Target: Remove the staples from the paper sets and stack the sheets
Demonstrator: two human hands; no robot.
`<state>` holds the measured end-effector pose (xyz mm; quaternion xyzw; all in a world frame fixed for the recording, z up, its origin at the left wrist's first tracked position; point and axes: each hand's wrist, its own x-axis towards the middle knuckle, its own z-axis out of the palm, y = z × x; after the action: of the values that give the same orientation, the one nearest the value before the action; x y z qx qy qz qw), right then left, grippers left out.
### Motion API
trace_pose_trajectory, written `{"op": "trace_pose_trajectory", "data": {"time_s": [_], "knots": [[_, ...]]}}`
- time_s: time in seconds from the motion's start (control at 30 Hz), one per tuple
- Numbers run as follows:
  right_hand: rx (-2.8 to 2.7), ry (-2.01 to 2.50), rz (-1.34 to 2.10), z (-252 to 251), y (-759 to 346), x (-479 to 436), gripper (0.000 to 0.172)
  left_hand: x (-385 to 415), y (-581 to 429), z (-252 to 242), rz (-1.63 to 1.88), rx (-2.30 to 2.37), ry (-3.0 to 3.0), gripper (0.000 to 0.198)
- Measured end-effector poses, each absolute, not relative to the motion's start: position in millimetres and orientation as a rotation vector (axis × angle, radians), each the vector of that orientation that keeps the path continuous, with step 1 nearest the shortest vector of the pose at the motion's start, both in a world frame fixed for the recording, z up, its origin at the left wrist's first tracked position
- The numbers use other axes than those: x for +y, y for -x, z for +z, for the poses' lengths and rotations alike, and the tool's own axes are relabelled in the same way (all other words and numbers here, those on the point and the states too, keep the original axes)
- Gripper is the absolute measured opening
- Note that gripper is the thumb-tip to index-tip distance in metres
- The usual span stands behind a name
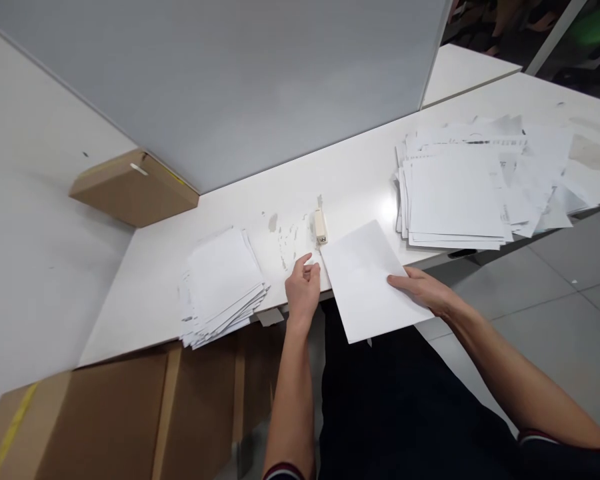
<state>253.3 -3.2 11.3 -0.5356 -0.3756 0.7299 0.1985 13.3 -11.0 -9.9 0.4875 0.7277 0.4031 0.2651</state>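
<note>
My right hand (420, 290) grips the right edge of white paper (375, 283), thumb on top and the other fingers hidden underneath. The paper is tilted over the table's front edge, and I cannot tell if it is one sheet or several. Left of it, my left hand (303, 290) hovers at the table edge with fingers loosely curled and apart, nothing visible in them. Just beyond the paper's top left corner lies a small cream-coloured stapler (320, 227).
An uneven paper stack (225, 280) lies on the left of the white table (130, 287). A larger, messier paper pile (455, 193) is at the right. A cardboard box (135, 190) stands by the grey panel (260, 80). Large cartons (115, 413) sit below the table.
</note>
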Motion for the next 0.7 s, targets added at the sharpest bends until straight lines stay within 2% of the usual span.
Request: {"op": "trace_pose_trajectory", "data": {"time_s": [0.23,0.7], "knots": [[-1.038,1.562,2.002,17,-239,7,0.027,-1,-16,-22,1.056,2.163,-1.467,0.03],[-1.027,1.557,2.006,11,-242,7,0.032,17,-14,-21,1.04,2.12,-1.596,0.036]]}}
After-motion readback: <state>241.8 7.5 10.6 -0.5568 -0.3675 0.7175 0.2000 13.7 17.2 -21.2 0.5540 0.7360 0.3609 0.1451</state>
